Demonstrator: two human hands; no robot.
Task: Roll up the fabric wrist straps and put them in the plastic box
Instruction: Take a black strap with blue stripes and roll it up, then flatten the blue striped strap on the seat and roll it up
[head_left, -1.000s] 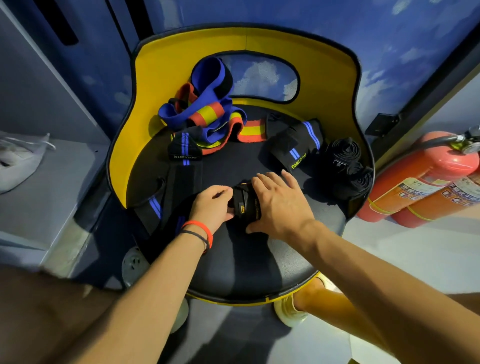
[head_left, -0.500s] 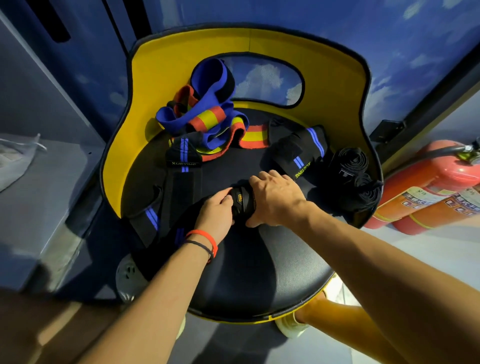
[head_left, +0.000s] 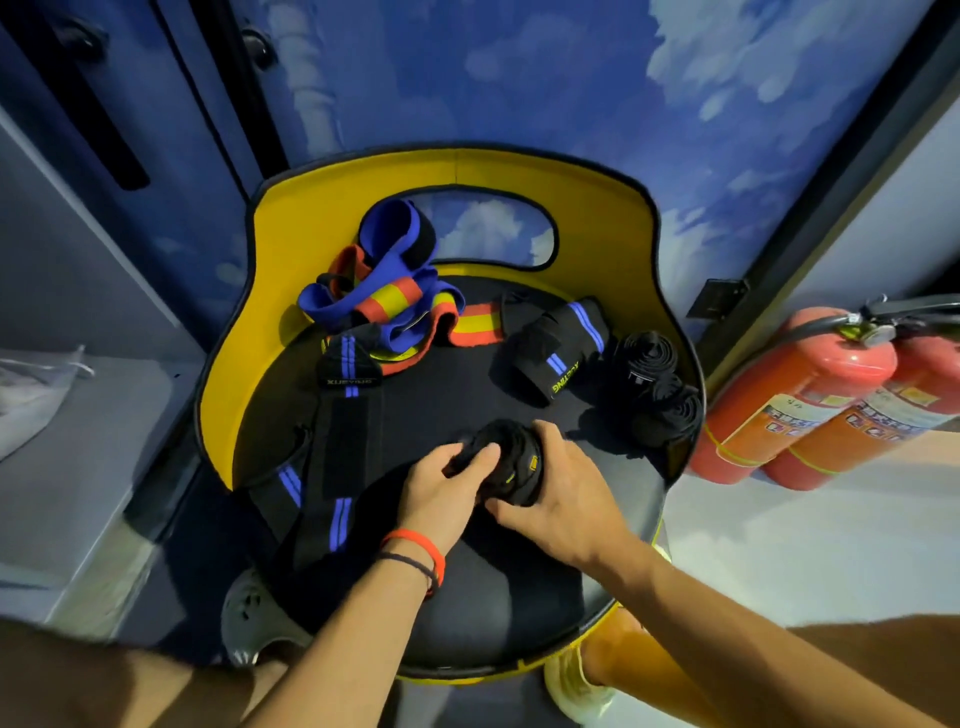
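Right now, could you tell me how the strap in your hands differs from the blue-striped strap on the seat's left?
The strap in the hands is wound into a thick roll; the blue-striped strap lies flat. The left hand and right hand grip the roll, not the striped one. The roll shows small yellow tags, the other blue stripes. Both are mostly black, on the chair seat.

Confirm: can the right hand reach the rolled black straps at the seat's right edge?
Probably yes: only bare seat lies between. But the right hand grips the half-rolled strap, so it can't take the rolled black straps yet.
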